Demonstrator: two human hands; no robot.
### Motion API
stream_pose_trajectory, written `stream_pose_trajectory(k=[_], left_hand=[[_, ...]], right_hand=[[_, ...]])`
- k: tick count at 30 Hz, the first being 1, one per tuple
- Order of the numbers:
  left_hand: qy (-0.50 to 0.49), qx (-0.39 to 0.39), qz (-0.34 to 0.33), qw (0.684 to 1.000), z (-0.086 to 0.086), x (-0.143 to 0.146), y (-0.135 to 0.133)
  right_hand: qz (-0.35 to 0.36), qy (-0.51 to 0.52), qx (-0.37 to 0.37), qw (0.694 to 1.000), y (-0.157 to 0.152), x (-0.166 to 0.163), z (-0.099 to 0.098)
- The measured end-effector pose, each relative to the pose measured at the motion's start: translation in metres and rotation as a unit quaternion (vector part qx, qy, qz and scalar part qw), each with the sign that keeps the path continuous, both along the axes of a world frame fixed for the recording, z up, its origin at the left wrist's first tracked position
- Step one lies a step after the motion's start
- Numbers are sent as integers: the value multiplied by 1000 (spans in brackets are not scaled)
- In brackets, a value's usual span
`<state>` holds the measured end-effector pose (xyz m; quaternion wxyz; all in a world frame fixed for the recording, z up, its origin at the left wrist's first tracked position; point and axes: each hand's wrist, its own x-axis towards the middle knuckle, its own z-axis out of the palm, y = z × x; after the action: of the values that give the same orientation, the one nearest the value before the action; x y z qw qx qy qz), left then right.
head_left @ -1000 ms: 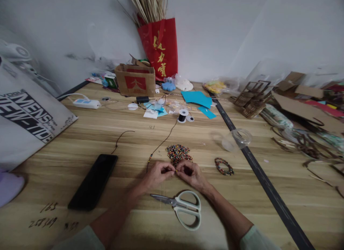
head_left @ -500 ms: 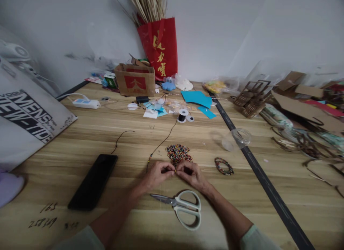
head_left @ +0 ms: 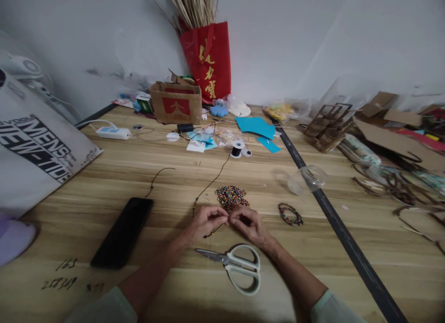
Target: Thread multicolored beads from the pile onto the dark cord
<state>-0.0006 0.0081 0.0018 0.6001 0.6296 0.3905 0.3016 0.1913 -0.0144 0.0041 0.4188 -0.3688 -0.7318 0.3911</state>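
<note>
My left hand [head_left: 204, 223] and my right hand [head_left: 247, 223] meet fingertip to fingertip on the wooden table [head_left: 313, 249], both pinched closed. Between them runs a thin dark cord [head_left: 212, 180] that leads back to a small black spool [head_left: 237, 149]. The left fingers pinch the cord; a short beaded stretch hangs below them. What the right fingertips pinch is too small to make out. A pile of small multicoloured beads [head_left: 231, 196] lies just beyond my hands. A finished bead bracelet [head_left: 290, 214] rests to the right.
Grey-handled scissors [head_left: 236, 266] lie just in front of my wrists. A black phone [head_left: 123, 231] is at the left, a printed bag [head_left: 31, 156] beyond it. A clear plastic cup [head_left: 308, 178] lies on its side at the right. Cardboard box [head_left: 176, 103], red bag [head_left: 206, 61] and clutter line the back.
My hands stay together at the same spot. A short length of beaded cord now shows below my left fingers. The camera has shifted very slightly.
</note>
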Motion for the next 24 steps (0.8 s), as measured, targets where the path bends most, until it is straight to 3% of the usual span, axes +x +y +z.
stream_pose_trajectory(k=[10,12,18,24], left_hand=[[5,-6,17,1000,-7,0,0],[12,-2,17,1000,-7,-1,0],[24,11,15,1000,-5,-3,2],[28,8,14,999,-10,-5,5]], right_hand=[[14,-10,13,1000,-1,0,-4],[-16,-4,0,1000,-1,0,-4],[-196,75,-37,977,6,6,-7],[-210,87,-53,972,13,9,-11]])
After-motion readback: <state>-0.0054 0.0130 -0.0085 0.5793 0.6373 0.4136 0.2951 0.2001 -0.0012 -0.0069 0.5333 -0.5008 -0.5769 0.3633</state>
